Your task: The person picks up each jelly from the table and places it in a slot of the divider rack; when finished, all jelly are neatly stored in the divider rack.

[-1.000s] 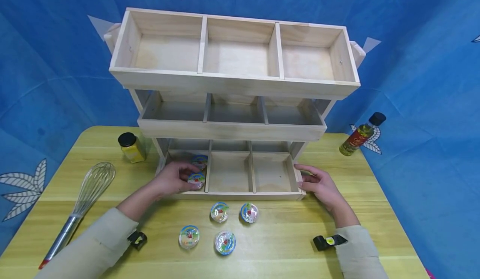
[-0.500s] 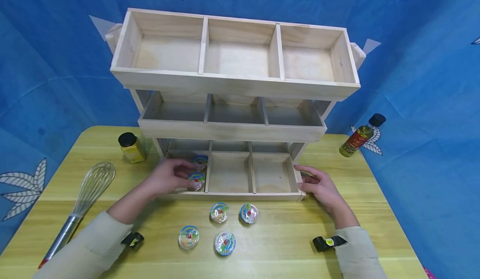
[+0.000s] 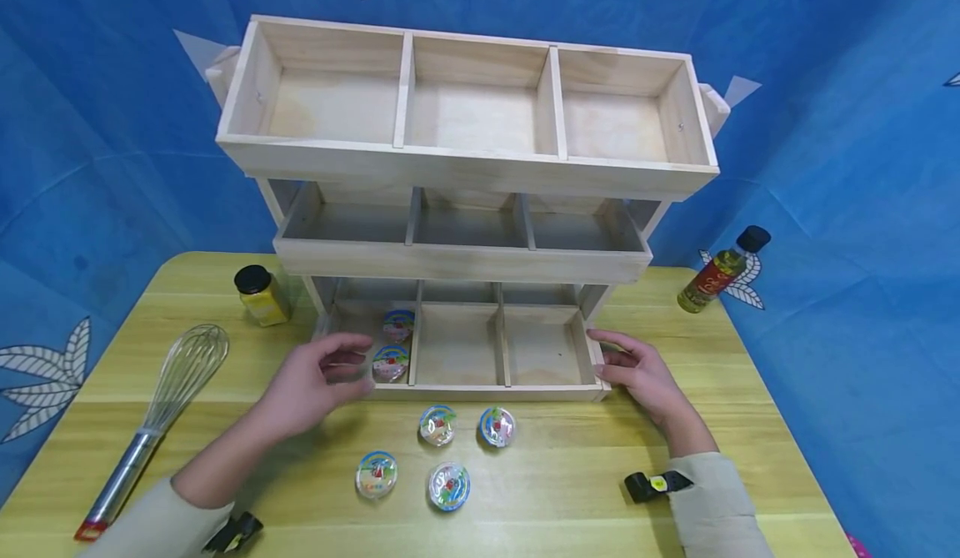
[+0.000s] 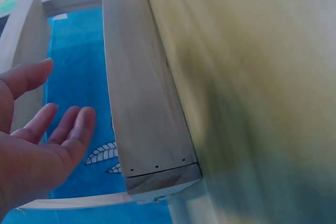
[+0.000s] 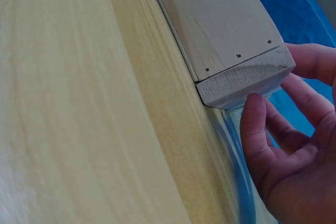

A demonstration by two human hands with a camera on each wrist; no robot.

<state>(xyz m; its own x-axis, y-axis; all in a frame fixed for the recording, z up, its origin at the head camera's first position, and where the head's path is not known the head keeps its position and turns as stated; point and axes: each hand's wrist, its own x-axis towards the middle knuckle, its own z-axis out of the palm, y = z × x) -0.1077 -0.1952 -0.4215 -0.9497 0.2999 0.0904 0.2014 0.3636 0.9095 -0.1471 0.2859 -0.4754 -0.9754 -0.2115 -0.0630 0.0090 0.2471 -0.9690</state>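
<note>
My left hand (image 3: pixel 307 383) is just left of the three-tier wooden rack's bottom tray (image 3: pixel 480 393), its fingers spread and slightly bent, holding nothing. Inside that tray's left compartment sit a small round cup with a printed lid (image 3: pixel 391 363) and, behind it, another such cup (image 3: pixel 399 324). With thumb and index finger, my right hand (image 3: pixel 641 374) touches the tray's right end; in the right wrist view its fingertips are at the wooden end (image 5: pixel 247 77). More lidded cups lie on the table before the rack, among them a front one (image 3: pixel 449 486) and a right one (image 3: pixel 497 427).
A whisk (image 3: pixel 161 408) and a yellow jar with a black lid (image 3: pixel 262 295) are at the left. At the right stands an oil bottle (image 3: pixel 722 270). The rack's middle tier (image 3: pixel 465 262) and top tier (image 3: pixel 465 162) overhang the bottom tray's rear.
My left hand has let go of the front cup in the left compartment and drawn back left, out of the tray. The right hand stays at the tray's right end.
</note>
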